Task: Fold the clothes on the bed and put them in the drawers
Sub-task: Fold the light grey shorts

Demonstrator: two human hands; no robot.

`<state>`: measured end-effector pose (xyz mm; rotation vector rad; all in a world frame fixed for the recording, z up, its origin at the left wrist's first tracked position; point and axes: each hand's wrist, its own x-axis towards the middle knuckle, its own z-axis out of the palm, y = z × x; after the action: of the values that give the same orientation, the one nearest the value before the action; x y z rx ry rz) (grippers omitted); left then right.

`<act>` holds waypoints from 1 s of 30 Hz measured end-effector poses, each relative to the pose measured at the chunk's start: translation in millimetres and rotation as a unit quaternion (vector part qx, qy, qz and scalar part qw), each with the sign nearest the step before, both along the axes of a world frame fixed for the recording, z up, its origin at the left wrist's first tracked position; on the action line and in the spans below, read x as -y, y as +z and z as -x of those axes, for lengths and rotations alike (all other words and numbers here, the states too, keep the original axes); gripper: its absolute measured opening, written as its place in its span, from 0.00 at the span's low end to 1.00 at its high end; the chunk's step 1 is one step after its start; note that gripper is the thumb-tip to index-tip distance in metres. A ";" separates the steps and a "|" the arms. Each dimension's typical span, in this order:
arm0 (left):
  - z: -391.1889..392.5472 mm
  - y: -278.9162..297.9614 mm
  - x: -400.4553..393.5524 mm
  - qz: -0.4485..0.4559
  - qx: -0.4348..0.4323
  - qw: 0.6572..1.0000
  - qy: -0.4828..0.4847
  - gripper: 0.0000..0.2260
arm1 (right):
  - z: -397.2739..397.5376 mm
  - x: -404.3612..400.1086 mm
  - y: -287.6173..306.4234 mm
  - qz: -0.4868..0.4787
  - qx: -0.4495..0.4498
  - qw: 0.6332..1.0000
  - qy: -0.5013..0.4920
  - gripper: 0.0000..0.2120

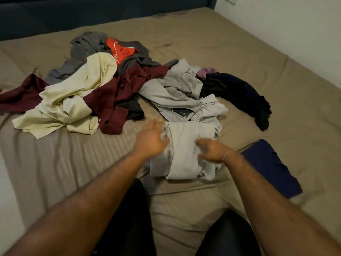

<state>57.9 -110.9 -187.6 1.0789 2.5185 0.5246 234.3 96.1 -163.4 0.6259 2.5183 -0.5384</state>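
A partly folded light grey garment (184, 150) lies on the tan bed sheet (55, 163) in front of me. My left hand (151, 139) hovers at its left edge with fingers spread and blurred. My right hand (212, 150) lies over the garment's right side, fingers loosely bent, holding nothing that I can see. Behind them sprawls a heap of unfolded clothes: a cream shirt (70, 100), a maroon shirt (120, 97), grey trousers (175, 91), a dark grey piece (86, 45), an orange top (120, 50) and dark navy clothing (239, 91).
A folded navy garment (271, 167) rests on the bed to the right of my right wrist. A dark headboard (92, 13) runs along the far side and a white wall (295, 34) borders the right. My dark-clad knees (129, 218) are at the bottom.
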 end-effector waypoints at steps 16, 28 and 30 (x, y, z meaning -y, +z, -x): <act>-94.6 -56.9 -12.4 -0.212 0.339 0.849 0.345 0.07 | -52.0 125.1 -81.9 0.132 -0.325 0.774 -0.526 0.14; -54.9 -66.4 -5.3 -0.229 0.351 0.847 0.327 0.14 | -66.3 72.8 -76.3 0.126 -0.313 0.773 -0.537 0.04; -44.1 -68.5 -4.6 -0.218 0.350 0.849 0.330 0.16 | -67.1 63.4 -76.0 0.142 -0.324 0.767 -0.535 0.05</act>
<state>102.0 -106.2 -256.0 0.0097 2.0501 1.4277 301.4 32.7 -239.4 2.0402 2.2709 -1.7401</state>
